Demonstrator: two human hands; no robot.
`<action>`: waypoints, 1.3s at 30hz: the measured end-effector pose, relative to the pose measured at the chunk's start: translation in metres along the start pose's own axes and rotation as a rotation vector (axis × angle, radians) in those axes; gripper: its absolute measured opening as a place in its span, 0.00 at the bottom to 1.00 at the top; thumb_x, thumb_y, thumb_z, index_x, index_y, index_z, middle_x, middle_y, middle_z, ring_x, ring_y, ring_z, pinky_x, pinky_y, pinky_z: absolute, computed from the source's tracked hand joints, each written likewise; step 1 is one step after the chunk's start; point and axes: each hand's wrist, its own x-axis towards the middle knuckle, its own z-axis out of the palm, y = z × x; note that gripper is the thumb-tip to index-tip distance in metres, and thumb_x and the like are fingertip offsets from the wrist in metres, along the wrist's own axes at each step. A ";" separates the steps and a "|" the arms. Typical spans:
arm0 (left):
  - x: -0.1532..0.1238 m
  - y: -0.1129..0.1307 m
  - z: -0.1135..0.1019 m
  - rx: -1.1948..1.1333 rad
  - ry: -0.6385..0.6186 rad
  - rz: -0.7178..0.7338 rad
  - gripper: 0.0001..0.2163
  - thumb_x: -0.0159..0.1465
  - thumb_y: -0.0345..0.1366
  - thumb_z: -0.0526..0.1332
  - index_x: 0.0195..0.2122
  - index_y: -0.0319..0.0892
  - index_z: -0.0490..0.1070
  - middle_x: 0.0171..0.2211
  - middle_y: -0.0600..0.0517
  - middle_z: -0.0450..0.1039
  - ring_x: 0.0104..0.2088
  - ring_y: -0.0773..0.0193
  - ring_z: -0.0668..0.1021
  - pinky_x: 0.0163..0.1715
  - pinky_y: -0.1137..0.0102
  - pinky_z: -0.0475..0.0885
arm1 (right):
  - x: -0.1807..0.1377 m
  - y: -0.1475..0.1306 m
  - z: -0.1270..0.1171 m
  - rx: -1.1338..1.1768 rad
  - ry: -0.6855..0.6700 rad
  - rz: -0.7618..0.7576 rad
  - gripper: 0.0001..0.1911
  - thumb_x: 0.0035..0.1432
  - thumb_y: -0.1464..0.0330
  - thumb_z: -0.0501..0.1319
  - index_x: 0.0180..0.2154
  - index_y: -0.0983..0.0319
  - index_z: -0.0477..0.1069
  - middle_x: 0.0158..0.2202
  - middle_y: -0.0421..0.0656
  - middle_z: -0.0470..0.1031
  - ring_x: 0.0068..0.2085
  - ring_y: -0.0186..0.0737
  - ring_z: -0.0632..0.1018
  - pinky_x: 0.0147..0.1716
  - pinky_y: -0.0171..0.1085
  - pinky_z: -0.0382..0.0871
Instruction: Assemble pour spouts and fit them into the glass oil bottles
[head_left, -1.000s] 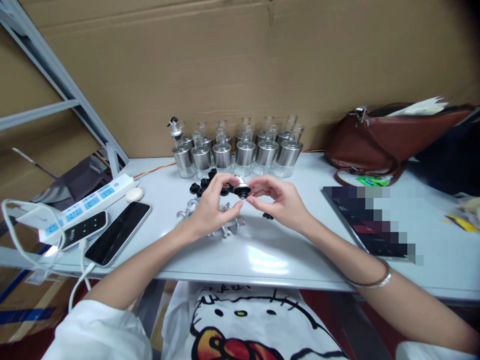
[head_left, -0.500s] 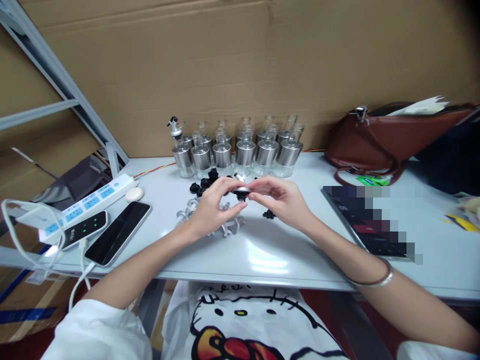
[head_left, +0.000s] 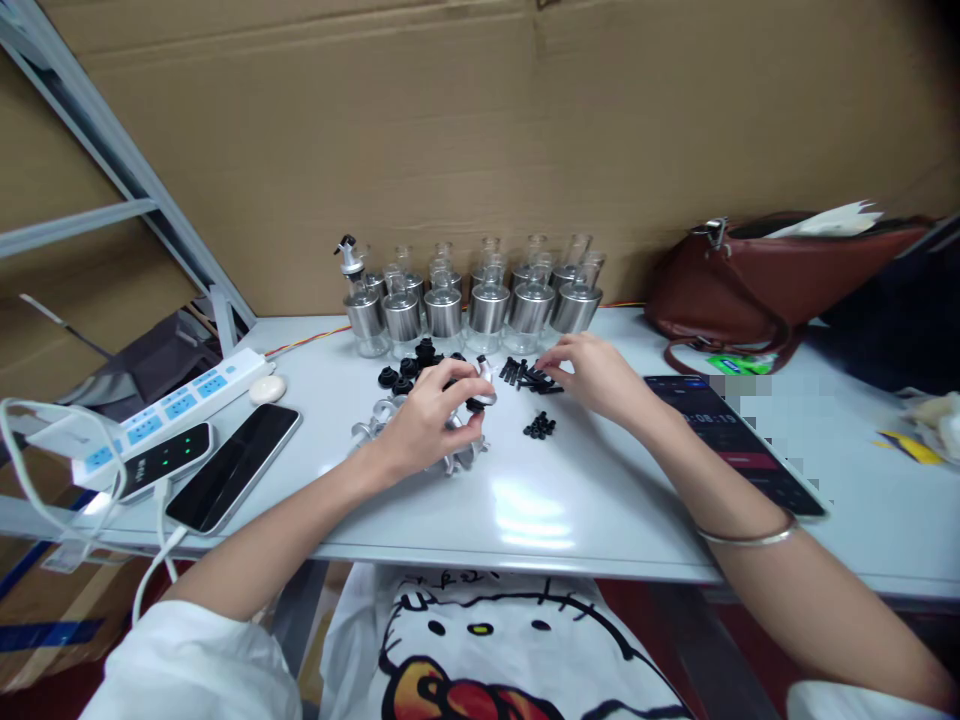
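My left hand [head_left: 435, 415] is closed round a small metal pourer cap with a black base [head_left: 480, 385], held just above the white table [head_left: 525, 500]. My right hand [head_left: 592, 372] has reached back right to a pile of short black tubes [head_left: 529, 374], fingertips pinched on them. A small heap of tiny black rings [head_left: 539, 426] lies between the hands. Metal spouts [head_left: 375, 420] lie under and beside my left hand, and black stoppers [head_left: 409, 368] lie behind it. Several steel-collared glass bottles [head_left: 487, 305] stand in a row at the back; the leftmost [head_left: 352, 270] wears a pourer.
Two phones [head_left: 232, 465] and a white power strip [head_left: 172, 405] with cables lie at the left. A dark tablet [head_left: 735, 440] lies at the right, with a brown leather bag [head_left: 765, 280] behind it. A cardboard wall stands behind the table. A metal shelf frame [head_left: 120, 170] rises at the left.
My right hand let go of the pourer cap and moved right and back to the black tubes. My left hand kept the cap and sank slightly.
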 end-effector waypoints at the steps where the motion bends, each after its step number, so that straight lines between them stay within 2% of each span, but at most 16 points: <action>1: 0.000 0.000 0.000 0.009 -0.010 0.017 0.09 0.61 0.27 0.57 0.42 0.43 0.68 0.41 0.49 0.68 0.43 0.62 0.74 0.43 0.66 0.71 | -0.001 0.002 0.002 -0.034 -0.018 -0.008 0.09 0.54 0.73 0.59 0.30 0.61 0.79 0.30 0.47 0.77 0.35 0.48 0.75 0.35 0.42 0.67; 9: -0.001 -0.001 0.000 0.002 0.091 0.055 0.13 0.59 0.24 0.59 0.44 0.44 0.67 0.37 0.52 0.62 0.38 0.66 0.72 0.38 0.69 0.72 | -0.005 -0.003 0.011 -0.178 -0.061 0.001 0.07 0.52 0.73 0.62 0.31 0.60 0.80 0.33 0.49 0.76 0.39 0.51 0.74 0.32 0.41 0.64; 17: -0.001 0.000 -0.001 0.004 0.044 0.074 0.13 0.64 0.28 0.58 0.49 0.45 0.68 0.38 0.51 0.63 0.39 0.65 0.72 0.40 0.69 0.73 | -0.004 -0.009 0.009 -0.144 -0.120 0.085 0.08 0.53 0.75 0.60 0.27 0.61 0.77 0.33 0.50 0.76 0.41 0.54 0.74 0.34 0.44 0.64; 20: -0.001 0.000 -0.002 -0.008 0.017 0.071 0.13 0.65 0.31 0.58 0.51 0.46 0.67 0.39 0.50 0.63 0.40 0.64 0.72 0.41 0.68 0.73 | -0.003 -0.014 0.002 0.039 -0.005 0.098 0.05 0.54 0.74 0.59 0.29 0.62 0.74 0.31 0.48 0.76 0.36 0.47 0.75 0.34 0.42 0.64; 24: -0.001 0.001 0.000 0.045 -0.065 0.024 0.11 0.65 0.36 0.59 0.49 0.46 0.69 0.41 0.49 0.64 0.45 0.61 0.71 0.50 0.60 0.69 | -0.006 -0.032 -0.008 0.348 0.316 0.065 0.03 0.56 0.71 0.59 0.31 0.62 0.71 0.27 0.42 0.76 0.27 0.37 0.74 0.29 0.35 0.65; 27: -0.002 0.002 0.002 0.084 -0.073 -0.041 0.12 0.63 0.40 0.61 0.47 0.46 0.72 0.46 0.47 0.60 0.50 0.56 0.68 0.54 0.55 0.65 | -0.011 -0.049 -0.012 0.397 0.504 -0.045 0.03 0.57 0.71 0.60 0.30 0.61 0.70 0.24 0.39 0.74 0.26 0.35 0.73 0.28 0.33 0.66; 31: -0.003 0.000 0.005 0.064 -0.066 -0.043 0.11 0.63 0.39 0.61 0.46 0.48 0.73 0.50 0.45 0.57 0.54 0.54 0.66 0.55 0.55 0.65 | -0.017 -0.062 -0.009 0.381 0.539 -0.180 0.03 0.57 0.73 0.60 0.30 0.61 0.69 0.23 0.38 0.72 0.25 0.33 0.73 0.28 0.32 0.66; 39: -0.004 -0.005 0.008 0.065 -0.074 0.000 0.12 0.62 0.40 0.61 0.47 0.48 0.71 0.60 0.44 0.53 0.57 0.52 0.66 0.55 0.51 0.64 | -0.017 -0.062 -0.002 0.379 0.478 -0.212 0.04 0.57 0.73 0.59 0.30 0.61 0.69 0.23 0.39 0.72 0.25 0.33 0.73 0.25 0.31 0.65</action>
